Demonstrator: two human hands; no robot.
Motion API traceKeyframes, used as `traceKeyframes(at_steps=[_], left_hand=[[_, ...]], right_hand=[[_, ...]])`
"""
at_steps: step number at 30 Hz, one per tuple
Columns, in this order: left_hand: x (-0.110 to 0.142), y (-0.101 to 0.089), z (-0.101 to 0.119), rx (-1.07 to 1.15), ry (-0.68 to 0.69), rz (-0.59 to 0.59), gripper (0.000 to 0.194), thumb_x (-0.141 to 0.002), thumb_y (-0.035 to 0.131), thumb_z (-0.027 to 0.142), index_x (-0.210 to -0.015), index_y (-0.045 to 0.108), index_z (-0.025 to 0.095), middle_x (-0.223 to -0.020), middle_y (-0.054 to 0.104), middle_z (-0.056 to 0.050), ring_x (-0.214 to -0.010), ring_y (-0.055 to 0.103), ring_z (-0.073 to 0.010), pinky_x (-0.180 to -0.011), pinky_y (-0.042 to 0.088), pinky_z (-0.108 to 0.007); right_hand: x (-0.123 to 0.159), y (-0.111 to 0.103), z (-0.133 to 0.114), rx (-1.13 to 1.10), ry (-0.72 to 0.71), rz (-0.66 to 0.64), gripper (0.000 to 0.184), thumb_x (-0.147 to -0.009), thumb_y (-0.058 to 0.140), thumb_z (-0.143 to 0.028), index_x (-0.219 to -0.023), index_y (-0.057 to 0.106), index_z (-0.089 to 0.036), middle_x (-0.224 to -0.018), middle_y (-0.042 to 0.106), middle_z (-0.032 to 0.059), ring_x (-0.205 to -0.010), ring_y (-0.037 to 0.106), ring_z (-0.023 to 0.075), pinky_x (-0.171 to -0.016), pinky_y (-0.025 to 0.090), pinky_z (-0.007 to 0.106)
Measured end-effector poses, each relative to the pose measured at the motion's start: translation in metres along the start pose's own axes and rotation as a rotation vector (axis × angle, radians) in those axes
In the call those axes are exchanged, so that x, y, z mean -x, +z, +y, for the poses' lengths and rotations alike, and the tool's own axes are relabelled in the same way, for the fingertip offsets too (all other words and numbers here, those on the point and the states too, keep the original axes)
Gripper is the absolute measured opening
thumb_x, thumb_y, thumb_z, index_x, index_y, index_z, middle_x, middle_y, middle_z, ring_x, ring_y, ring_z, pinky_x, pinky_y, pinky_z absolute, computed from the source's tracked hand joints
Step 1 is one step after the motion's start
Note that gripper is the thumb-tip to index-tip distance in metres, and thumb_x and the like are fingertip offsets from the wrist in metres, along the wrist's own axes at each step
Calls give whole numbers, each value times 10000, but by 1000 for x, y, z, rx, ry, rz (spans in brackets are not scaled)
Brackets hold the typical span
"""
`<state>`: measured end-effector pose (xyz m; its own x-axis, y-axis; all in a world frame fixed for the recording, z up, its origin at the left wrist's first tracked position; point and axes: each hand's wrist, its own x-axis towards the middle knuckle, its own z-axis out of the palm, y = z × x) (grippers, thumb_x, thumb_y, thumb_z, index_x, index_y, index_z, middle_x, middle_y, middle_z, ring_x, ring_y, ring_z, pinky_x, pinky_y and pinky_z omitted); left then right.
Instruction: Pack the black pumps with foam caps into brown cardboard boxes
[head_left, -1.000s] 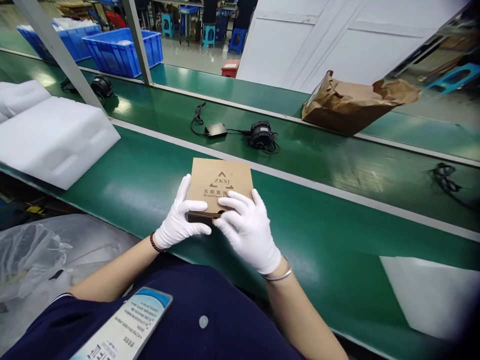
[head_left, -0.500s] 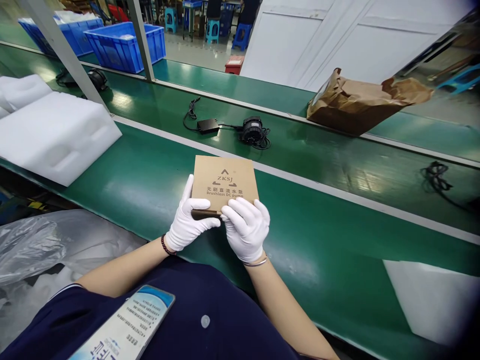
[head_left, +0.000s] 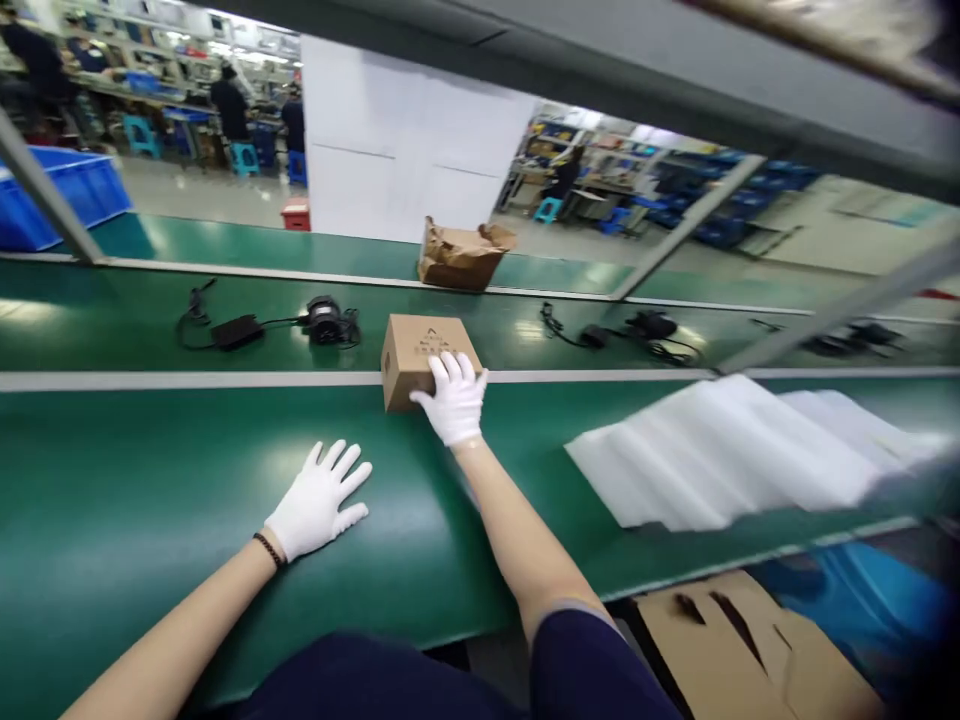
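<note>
A closed brown cardboard box (head_left: 409,385) with dark print on its top sits at the pale strip between the near green surface and the belt behind it. My right hand (head_left: 456,400), in a white glove, reaches out to this box. Its fingers are stretched out over the top near the front edge, and the thumb points left across the front face. Below and to the left, my left hand (head_left: 315,505), also gloved in white, is spread wide over the green surface (head_left: 150,480) with nothing in it.
Black pumps with cables, one at the left (head_left: 324,322) and one at the right (head_left: 651,326), lie on the back belt. A torn brown paper bag (head_left: 461,262) stands behind. White foam sheets (head_left: 712,460) lie at right; flattened cardboard (head_left: 720,640) is below. An overhead beam crosses above.
The box has gone from between both hands to the pale strip, with my right hand still touching it. My left hand has let go and opened. The view has swung right.
</note>
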<state>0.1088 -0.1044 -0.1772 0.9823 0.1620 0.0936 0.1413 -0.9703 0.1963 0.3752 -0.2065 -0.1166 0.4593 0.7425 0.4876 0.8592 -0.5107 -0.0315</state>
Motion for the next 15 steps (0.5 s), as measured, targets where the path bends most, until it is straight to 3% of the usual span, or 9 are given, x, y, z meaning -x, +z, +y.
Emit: traceKeyframes(at_steps=[3,5,7,8,10,12,13,15], left_hand=[[-11,4,-3,-130,16,-10,582,-956,421,561,-1433,514,241,-1527,425,-163,-1417,368,-407,-1138,265,-647],[-14,3,-7,-182,13,-26,607,-956,394,578,-1435,514,226,-1530,419,-166,-1416,369,-407,-1138,272,-627],[-13,1,-12,-235,-2,-21,623,-954,382,575,-1434,515,201,-1525,422,-179,-1415,363,-414,-1131,278,-618],[-13,1,-15,-263,-5,-12,631,-953,373,570,-1431,515,183,-1520,425,-190,-1411,361,-422,-1122,283,-621],[-11,2,-23,-312,14,3,648,-957,334,553,-1425,512,141,-1506,429,-216,-1401,356,-438,-1099,299,-630],[-10,5,-32,-333,52,-6,666,-962,285,532,-1425,500,106,-1495,427,-237,-1398,347,-448,-1080,317,-632],[-11,6,-34,-331,65,-15,672,-962,267,523,-1430,490,95,-1497,418,-241,-1404,336,-448,-1081,318,-630],[-17,2,-32,-304,37,-37,684,-953,263,514,-1435,480,79,-1512,395,-243,-1425,304,-451,-1098,297,-638]], right_hand=[[-69,-3,39,48,86,-151,605,-925,589,-284,-1472,371,-143,-1544,349,200,-1446,206,365,-1083,186,705],[-96,-13,49,66,229,-223,574,-934,523,-188,-1472,352,-85,-1553,307,233,-1436,213,366,-1081,215,675],[-95,-27,50,77,290,-187,533,-943,506,-213,-1433,385,-41,-1529,322,257,-1410,252,369,-1073,264,634],[-82,-34,48,80,249,-128,517,-954,501,-254,-1419,405,-47,-1524,332,247,-1405,263,361,-1079,278,607],[-28,-50,48,86,83,31,481,-974,479,-347,-1397,456,-119,-1513,375,180,-1407,283,325,-1109,286,546],[57,-72,55,108,75,162,402,-982,446,-413,-1314,541,-206,-1404,498,120,-1368,361,300,-1115,314,505],[107,-85,63,141,200,233,344,-974,441,-430,-1208,597,-233,-1276,575,109,-1300,438,300,-1090,354,494],[205,-110,88,289,692,409,368,-1000,303,-390,-1050,629,-225,-1088,604,129,-1197,517,300,-1052,391,496]])
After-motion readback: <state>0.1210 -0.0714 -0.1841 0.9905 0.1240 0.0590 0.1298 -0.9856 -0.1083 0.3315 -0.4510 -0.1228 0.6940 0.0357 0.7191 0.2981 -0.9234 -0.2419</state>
